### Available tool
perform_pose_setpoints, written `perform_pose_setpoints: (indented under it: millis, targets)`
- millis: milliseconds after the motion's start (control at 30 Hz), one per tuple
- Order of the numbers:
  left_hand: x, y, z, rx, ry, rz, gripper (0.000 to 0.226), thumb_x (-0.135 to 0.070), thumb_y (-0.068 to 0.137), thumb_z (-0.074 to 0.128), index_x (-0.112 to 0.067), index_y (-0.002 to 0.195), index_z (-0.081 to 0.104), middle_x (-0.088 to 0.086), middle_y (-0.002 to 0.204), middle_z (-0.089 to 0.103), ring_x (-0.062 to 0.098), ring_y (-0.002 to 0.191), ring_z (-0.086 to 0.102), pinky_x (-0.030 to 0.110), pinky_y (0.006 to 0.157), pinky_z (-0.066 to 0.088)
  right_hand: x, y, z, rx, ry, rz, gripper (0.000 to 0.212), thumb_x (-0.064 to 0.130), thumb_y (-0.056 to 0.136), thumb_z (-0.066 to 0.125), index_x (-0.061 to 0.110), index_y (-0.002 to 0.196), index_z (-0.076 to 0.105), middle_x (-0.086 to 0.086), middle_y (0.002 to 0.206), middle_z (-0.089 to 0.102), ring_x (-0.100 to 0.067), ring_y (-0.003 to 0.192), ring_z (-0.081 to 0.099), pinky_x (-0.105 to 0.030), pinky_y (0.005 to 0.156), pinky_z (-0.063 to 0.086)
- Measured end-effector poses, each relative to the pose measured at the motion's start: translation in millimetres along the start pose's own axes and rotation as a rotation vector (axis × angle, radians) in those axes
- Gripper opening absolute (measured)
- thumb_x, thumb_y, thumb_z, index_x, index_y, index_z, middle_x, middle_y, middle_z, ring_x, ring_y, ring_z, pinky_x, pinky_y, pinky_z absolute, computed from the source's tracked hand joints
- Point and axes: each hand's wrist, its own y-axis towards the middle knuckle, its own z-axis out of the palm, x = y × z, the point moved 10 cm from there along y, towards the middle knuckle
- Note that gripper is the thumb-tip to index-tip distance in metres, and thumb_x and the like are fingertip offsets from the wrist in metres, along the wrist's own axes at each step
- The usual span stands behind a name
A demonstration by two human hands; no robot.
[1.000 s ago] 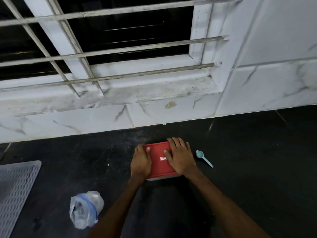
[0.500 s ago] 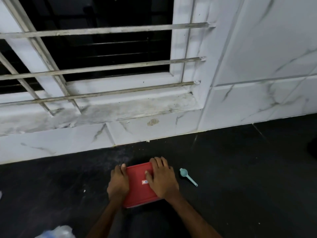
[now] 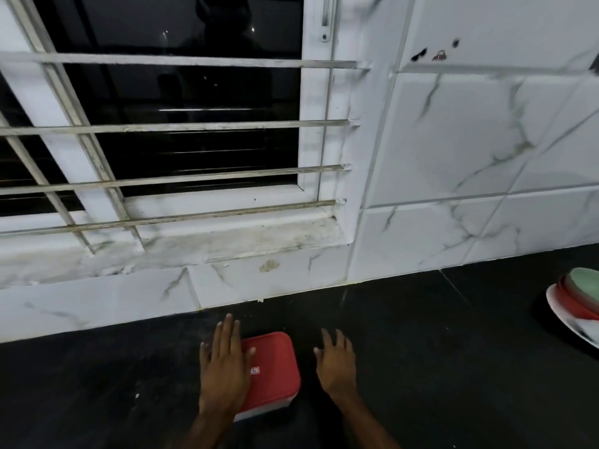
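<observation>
1. Surroundings. A white marble-pattern tiled wall (image 3: 470,157) and a barred window (image 3: 181,140) with dark glass stand behind a black bench (image 3: 453,351). A stack of plates (image 3: 580,303) sits at the far right edge of the bench, well apart from the work.

2. Work item. The container (image 3: 262,413) rests flat on the bench, near the wall and below the right end of the window. Its red lid (image 3: 274,367) lies level on the pale base. No gap shows along the visible right and near edges; the left edge is hidden under the hand.

3. Left hand (image 3: 223,367). It lies palm-down on the left part of the lid, fingers (image 3: 227,332) straight and spread, pressing or resting. It grips nothing.

4. Right hand (image 3: 335,364). It is just beside the container on the right, clear of it and over bare bench. Its fingers (image 3: 327,341) are relaxed and extended, holding nothing.

5. Progress assessment. The lid appears seated, so closing the container is judged complete or nearly so. Remaining: confirm the hidden left edge is down, lift the left hand, then move or store the container as required.
</observation>
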Motion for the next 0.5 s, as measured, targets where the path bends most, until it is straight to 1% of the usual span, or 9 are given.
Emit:
perform_pose_setpoints:
  millis: [33,67,133,200,267,300,367,433,500]
  targets:
    - [-3.6,-3.6,-5.1,0.001,-0.010,0.007,0.074,-0.055,0.099,0.011,-0.007,0.137,0.053,0.010,0.151,0.043,0.026,0.139,0.038,0.054,0.107,0.034,-3.9,-5.0,10.8,0.100,-0.055,-0.014,0.045,0.027,0.099,0.046,0.021,0.143,0.043,-0.013,0.145,0.039,-0.030,0.126,0.045,-0.039,0.104,0.042]
    - [-7.6,-7.0,-9.8,-0.007,-0.016,0.019,0.070,-0.054,0.098,0.019,-0.007,0.136,0.054,0.010,0.151,0.044,0.025,0.139,0.038,0.052,0.107,0.031,-6.5,-9.6,17.2,0.160,-0.107,-0.040,0.045,0.021,0.098,0.047,0.022,0.143,0.042,-0.010,0.142,0.039,-0.027,0.124,0.045,-0.036,0.101,0.043]
    - [-6.3,-16.3,-17.6,0.006,-0.008,0.033,0.062,-0.047,0.091,0.035,-0.009,0.135,0.056,0.009,0.150,0.044,0.024,0.138,0.038,0.050,0.108,0.028,-4.8,-17.1,21.4,0.201,-0.153,-0.082,0.040,0.015,0.098,0.045,0.021,0.137,0.046,-0.008,0.132,0.044,-0.025,0.116,0.051,-0.035,0.093,0.048]
    - [4.5,-25.7,-21.7,0.016,0.017,0.048,0.060,-0.044,0.089,0.039,-0.011,0.137,0.053,0.009,0.151,0.043,0.024,0.138,0.041,0.053,0.108,0.035,0.4,-22.7,18.5,0.201,-0.108,-0.091,0.031,0.016,0.098,0.044,0.019,0.128,0.052,-0.008,0.123,0.052,-0.026,0.108,0.058,-0.035,0.086,0.049]
    - [22.8,-32.1,-30.1,0.015,0.022,0.036,0.059,-0.044,0.091,0.037,-0.014,0.140,0.049,0.008,0.152,0.041,0.025,0.139,0.041,0.055,0.105,0.039,-0.9,-23.0,7.5,0.138,0.045,-0.047,0.024,0.016,0.093,0.051,0.018,0.116,0.058,-0.009,0.111,0.059,-0.030,0.100,0.063,-0.036,0.080,0.050]
    - [34.0,-35.1,-34.6,0.017,0.020,0.014,0.058,-0.044,0.091,0.037,-0.015,0.140,0.048,0.008,0.153,0.041,0.025,0.139,0.041,0.056,0.105,0.039,-0.1,-22.7,-3.5,0.079,0.152,-0.014,0.021,0.018,0.091,0.056,0.020,0.111,0.061,-0.007,0.106,0.062,-0.031,0.097,0.064,-0.037,0.079,0.050]
    - [54.9,-39.9,-41.8,0.010,0.012,-0.029,0.057,-0.043,0.090,0.038,-0.016,0.139,0.049,0.009,0.152,0.042,0.026,0.139,0.041,0.056,0.105,0.039,10.0,-22.4,-31.0,-0.052,0.296,0.013,0.018,0.026,0.088,0.062,0.025,0.106,0.061,0.000,0.101,0.065,-0.026,0.093,0.065,-0.037,0.078,0.052]
    - [74.2,-44.0,-50.7,-0.010,-0.013,-0.080,0.054,-0.040,0.091,0.043,-0.015,0.139,0.049,0.009,0.153,0.040,0.027,0.141,0.039,0.055,0.107,0.037,38.4,-23.9,-50.0,-0.113,0.322,-0.049,0.020,0.034,0.087,0.064,0.029,0.106,0.061,0.008,0.101,0.064,-0.016,0.094,0.062,-0.035,0.079,0.051]
    - [88.9,-50.2,-61.1,-0.033,-0.060,-0.125,0.051,-0.033,0.092,0.055,-0.015,0.140,0.048,0.008,0.154,0.037,0.028,0.141,0.038,0.054,0.110,0.036,70.8,-29.6,-56.3,-0.128,0.297,-0.126,0.022,0.039,0.087,0.062,0.029,0.107,0.060,0.011,0.104,0.060,-0.012,0.098,0.056,-0.034,0.080,0.050]
